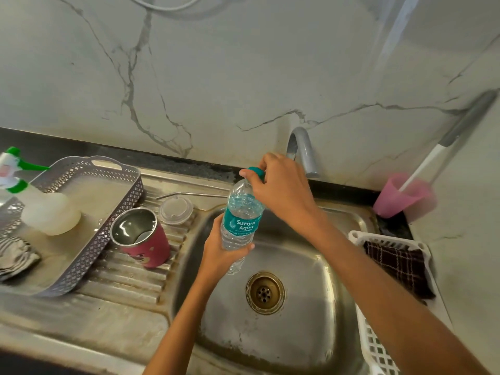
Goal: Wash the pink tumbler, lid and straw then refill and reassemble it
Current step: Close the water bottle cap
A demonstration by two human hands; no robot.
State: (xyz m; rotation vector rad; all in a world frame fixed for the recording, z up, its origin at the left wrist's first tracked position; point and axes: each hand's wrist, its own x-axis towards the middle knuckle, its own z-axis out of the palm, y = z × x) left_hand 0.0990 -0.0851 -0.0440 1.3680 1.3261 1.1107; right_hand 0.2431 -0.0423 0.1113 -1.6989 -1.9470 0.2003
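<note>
The pink tumbler stands upright and uncovered on the ribbed drainboard, left of the sink basin, its steel inside showing. Behind it lies the clear round lid, and the metal straw lies flat just beyond the lid. Over the basin I hold a clear water bottle with a teal label. My left hand grips the bottle's lower body. My right hand pinches its teal cap from above.
A grey perforated tray at left holds a white spray bottle and a striped cloth. The grey tap rises behind the sink. A white basket with a dark checked cloth and a pink cup stand at right.
</note>
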